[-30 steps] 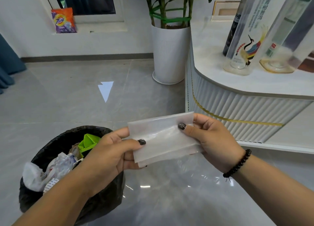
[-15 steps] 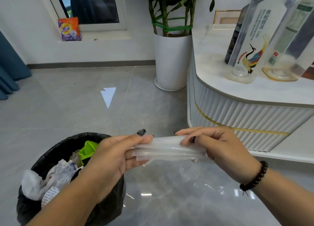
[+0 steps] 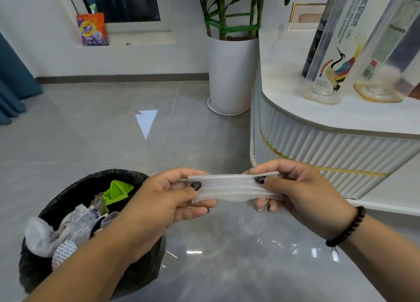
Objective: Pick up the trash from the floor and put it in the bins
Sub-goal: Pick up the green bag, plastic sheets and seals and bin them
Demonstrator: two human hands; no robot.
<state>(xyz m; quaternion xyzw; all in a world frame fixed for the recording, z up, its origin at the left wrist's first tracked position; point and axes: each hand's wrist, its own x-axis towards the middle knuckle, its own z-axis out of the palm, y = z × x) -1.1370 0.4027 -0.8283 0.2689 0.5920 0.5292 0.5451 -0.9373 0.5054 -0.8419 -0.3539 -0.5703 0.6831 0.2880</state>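
Grey tiled floor (image 3: 95, 142), glossy, with a black-lined bin (image 3: 75, 188) at lower left, already well filled with crumpled wrappers and a green scrap. Over and just right of its rim, the left hand (image 3: 159, 201) and right hand (image 3: 302, 192) hold a translucent plastic wrapper (image 3: 231, 188) between them, stretched flat into a folded strip above the floor. Each hand pinches one end, thumb on top and fingers curled beneath (neither hand is free). The wrapper looks very light, limp and slick; it would likely spring open or drift if let go loosely. Best hold is probably a firm pinch across the folded layers at one end, releasing it low over the bin mouth.
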